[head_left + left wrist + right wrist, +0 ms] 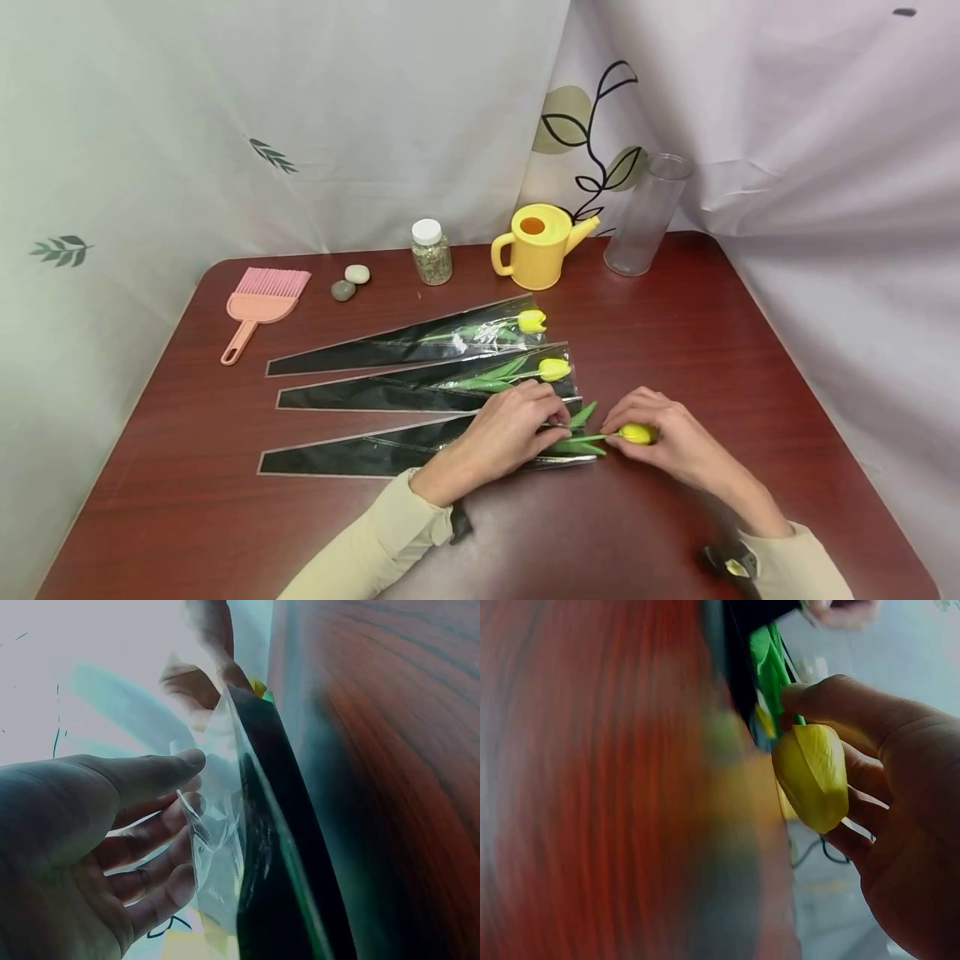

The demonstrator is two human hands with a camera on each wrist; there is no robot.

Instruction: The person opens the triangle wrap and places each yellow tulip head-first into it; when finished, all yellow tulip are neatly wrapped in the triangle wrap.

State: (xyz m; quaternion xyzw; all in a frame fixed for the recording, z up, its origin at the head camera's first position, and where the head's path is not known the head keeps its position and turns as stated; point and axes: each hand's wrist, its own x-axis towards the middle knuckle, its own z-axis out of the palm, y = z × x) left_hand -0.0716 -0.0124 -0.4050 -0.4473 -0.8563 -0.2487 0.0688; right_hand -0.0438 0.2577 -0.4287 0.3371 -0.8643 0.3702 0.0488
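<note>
At lower centre of a red-brown table (750, 350) before draped curtains (300, 108), right hand (675, 446) pinches a yellow tulip (637, 432); left hand (510, 433) grips its sleeve (360, 454)

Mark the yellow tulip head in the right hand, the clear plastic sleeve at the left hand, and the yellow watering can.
Yellow tulip head (812, 776), right wrist view, middle of bud.
Clear plastic sleeve (219, 825), left wrist view, crinkled open edge.
Yellow watering can (537, 254), head view, body.

No readable text, labels, brands or numbers in any view. Jar (431, 252) left of watering can (542, 244): no legible label. Backdrop cloth (375, 108) behind watering can: leaf and vine print only, no lettering.
</note>
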